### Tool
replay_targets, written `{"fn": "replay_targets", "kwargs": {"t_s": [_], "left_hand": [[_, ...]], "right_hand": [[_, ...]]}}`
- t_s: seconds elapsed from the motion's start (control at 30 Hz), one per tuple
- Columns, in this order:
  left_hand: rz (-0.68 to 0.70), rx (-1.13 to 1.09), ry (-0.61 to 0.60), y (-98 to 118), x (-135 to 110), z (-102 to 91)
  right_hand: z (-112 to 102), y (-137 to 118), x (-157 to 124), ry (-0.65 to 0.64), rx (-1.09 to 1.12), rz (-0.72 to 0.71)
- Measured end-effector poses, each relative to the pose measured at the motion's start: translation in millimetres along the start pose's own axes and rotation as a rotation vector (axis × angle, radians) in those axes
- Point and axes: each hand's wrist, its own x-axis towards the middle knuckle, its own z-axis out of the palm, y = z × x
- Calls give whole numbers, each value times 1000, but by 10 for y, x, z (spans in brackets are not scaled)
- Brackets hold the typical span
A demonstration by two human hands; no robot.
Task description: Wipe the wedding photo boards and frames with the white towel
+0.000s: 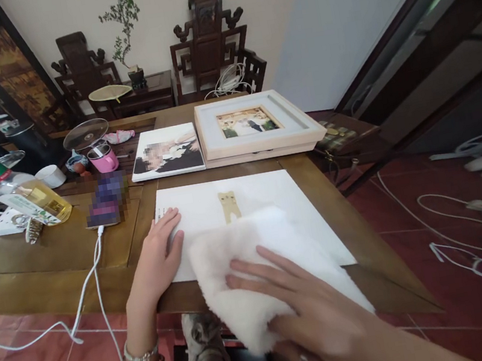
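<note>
A white rectangular panel (265, 192) lies flat on the wooden table near its front edge. On the panel is a small beige figure with two leg-like parts (229, 207); I cannot tell whether it is printed or attached. My left hand (163, 251) rests on the panel's left edge, fingers stretched out, holding nothing. Over the panel's front part spreads a white fluffy cloth (223, 275), hanging past the table edge. My right hand (297, 306) has the cloth, with some fingers laid over it and others tucked at its lower edge.
Behind the panel stand a photo panel (168, 155) and a box with a framed picture (261, 134). To the left are a phone (107, 200) on a white cable (93, 259), an oil-coloured bottle (38, 200), a pink mug (103, 159) and a white cup (50, 176).
</note>
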Motion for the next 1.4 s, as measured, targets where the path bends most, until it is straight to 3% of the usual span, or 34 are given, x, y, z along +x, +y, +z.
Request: {"fn": "replay_targets", "kwargs": {"t_s": [0.13, 0.4, 0.53, 0.67, 0.93, 1.03, 1.17, 1.4], "left_hand": [[-3, 6, -4, -3, -4, 2], [-4, 4, 3, -9, -6, 13], [-8, 1, -4, -4, -12, 5], [-4, -5, -6, -19, -17, 8], [19, 0, -19, -33, -11, 1], [23, -8, -17, -41, -3, 1], [23, -2, -13, -41, -2, 6], [13, -4, 2, -30, -12, 16]], "right_hand": [[-69, 161, 99, -46, 63, 41], [-33, 762, 587, 29, -54, 130], [-25, 914, 793, 15, -66, 220], [64, 813, 743, 34, -88, 209], [182, 84, 254, -7, -15, 96], [147, -45, 167, -62, 3, 60], [89, 51, 186, -77, 10, 55], [72, 560, 531, -24, -69, 178]]}}
